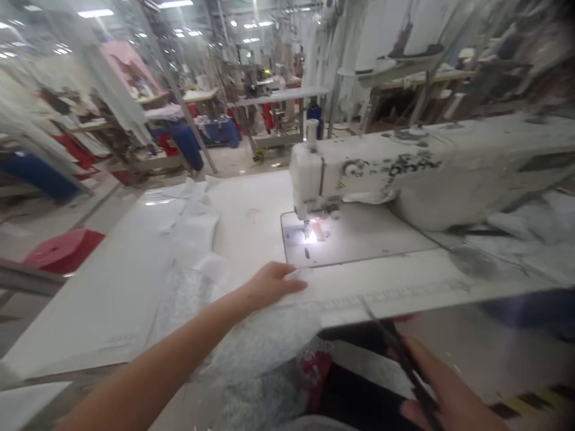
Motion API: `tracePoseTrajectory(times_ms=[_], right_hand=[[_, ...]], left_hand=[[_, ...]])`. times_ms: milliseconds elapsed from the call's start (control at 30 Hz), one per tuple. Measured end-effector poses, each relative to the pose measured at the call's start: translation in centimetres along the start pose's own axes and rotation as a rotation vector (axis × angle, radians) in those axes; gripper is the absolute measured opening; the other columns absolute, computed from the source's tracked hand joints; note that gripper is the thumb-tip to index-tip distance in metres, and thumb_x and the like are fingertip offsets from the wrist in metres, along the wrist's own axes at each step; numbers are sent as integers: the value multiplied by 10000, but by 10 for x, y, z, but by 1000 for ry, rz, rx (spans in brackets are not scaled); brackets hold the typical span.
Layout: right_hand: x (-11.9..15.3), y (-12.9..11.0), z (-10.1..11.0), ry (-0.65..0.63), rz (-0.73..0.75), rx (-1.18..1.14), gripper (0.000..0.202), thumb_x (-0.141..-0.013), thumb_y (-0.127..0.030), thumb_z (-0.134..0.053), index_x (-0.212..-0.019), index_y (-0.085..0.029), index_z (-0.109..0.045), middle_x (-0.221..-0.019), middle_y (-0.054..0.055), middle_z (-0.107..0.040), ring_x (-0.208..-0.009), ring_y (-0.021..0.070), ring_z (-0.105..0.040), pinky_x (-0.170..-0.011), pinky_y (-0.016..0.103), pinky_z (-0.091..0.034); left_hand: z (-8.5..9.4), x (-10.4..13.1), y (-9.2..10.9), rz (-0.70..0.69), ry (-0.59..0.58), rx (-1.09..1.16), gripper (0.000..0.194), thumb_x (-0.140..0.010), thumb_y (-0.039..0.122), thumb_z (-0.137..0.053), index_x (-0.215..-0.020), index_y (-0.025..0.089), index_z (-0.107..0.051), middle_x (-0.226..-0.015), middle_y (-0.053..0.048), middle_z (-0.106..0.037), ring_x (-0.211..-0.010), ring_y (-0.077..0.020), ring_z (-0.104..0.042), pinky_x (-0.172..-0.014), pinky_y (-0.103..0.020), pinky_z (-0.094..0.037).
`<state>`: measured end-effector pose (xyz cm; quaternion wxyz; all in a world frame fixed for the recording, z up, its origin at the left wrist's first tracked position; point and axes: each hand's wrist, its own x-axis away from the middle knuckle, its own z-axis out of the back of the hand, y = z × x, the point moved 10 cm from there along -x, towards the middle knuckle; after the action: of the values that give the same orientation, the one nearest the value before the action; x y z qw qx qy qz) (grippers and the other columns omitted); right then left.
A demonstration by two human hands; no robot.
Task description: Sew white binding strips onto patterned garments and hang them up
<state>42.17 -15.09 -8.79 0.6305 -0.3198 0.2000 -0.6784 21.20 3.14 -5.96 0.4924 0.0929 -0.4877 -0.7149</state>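
1. Left hand (279, 286) is down flat-ish on the worktop (251, 224), thumb and fingers apart, and I don't see it pinching anything.
2. The whitish lace fabric (269, 341) is right there with it: it runs under the wrist and forearm, drops over the worktop edge on the near side of the hand, and carries on to the left as a rumpled heap. Can't really tell if the fingertips are pressing on it.
3. Right hand (453, 389) is clamped around a long dark tool (411, 365), pointy end aimed forward and a bit left, toward the left hand. Way too blurry to say exactly what it is. This hand is in front of the worktop edge, well apart from the lace.
4. Sewing machine (372, 167) sits just past the left hand, ahead and to the right. The metal plate (359, 239) has its near corner right by that thumb, with the needle area (309, 232) lit up a little farther ahead.
5. Beyond the right hand, farther right, there's a pale cloth pile (534, 233) beside the machine.
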Motion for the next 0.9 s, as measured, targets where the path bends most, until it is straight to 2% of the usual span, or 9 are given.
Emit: tracePoseTrajectory(times_ms=[67,133,233,333,467,600,733,800,900], right_hand=[[7,-2,-27,-107,-72,-103,530,-689,-256,-613,-1173,-214,-400,-1161,104,-548,-1039,279,-546,-836,379,-477],[8,-11,-42,-172,-112,-153,388,-683,-214,-591,-1039,-218,-437,-1053,76,-570,-936,259,-566,-775,370,-475],[4,-28,-41,-179,-87,-156,289,-687,-209,-588,-927,-215,-427,-935,44,-551,-831,231,-547,-714,349,-455],[3,-44,-31,-150,-16,-151,290,-676,-205,-608,-892,-217,-414,-933,36,-522,-826,219,-519,-692,322,-437],[4,-58,-27,-108,57,-133,318,-632,-185,-647,-838,-219,-408,-901,19,-506,-809,207,-505,-654,288,-416],[9,-50,-34,-57,30,-51,276,-651,-185,-640,-711,-219,-372,-761,-13,-499,-665,174,-482,-560,258,-355],[19,-33,-54,-121,-19,-32,289,-711,-270,-629,-624,-214,-359,-638,-30,-493,-583,162,-466,-514,246,-301],[24,-29,-59,-134,-14,-50,280,-711,-257,-623,-621,-211,-362,-636,-32,-496,-585,157,-472,-519,240,-304],[27,-27,-59,-107,-14,-47,252,-678,-228,-638,-657,-211,-387,-676,-29,-517,-607,158,-482,-532,237,-319]], left_hand=[[-22,25,2,12,-122,196,356,-759,496,-564,-847,165,-660,-791,-39,-679,-698,-183,-627,-626,-262,-461],[-36,44,9,8,-162,297,326,-766,481,-571,-823,171,-658,-797,-30,-677,-709,-169,-619,-646,-254,-464],[-54,61,14,26,-191,406,332,-772,472,-576,-885,171,-661,-819,-29,-681,-744,-176,-624,-682,-261,-473],[-71,68,13,55,-207,489,339,-763,454,-599,-940,172,-667,-891,-32,-692,-824,-190,-632,-746,-269,-475],[-84,72,11,68,-200,566,284,-754,419,-626,-900,182,-680,-879,-16,-703,-785,-162,-630,-712,-233,-468],[-93,78,8,96,-223,578,284,-760,436,-613,-868,183,-681,-825,-12,-701,-741,-164,-630,-676,-241,-470],[-101,82,3,102,-246,515,319,-765,455,-592,-927,194,-678,-933,-27,-692,-904,-204,-621,-832,-305,-456],[-106,83,2,99,-260,472,314,-769,459,-582,-904,194,-682,-944,-31,-690,-922,-208,-614,-858,-312,-442],[-116,84,3,103,-300,430,295,-764,449,-586,-875,194,-687,-885,-27,-690,-854,-201,-618,-801,-296,-454]])
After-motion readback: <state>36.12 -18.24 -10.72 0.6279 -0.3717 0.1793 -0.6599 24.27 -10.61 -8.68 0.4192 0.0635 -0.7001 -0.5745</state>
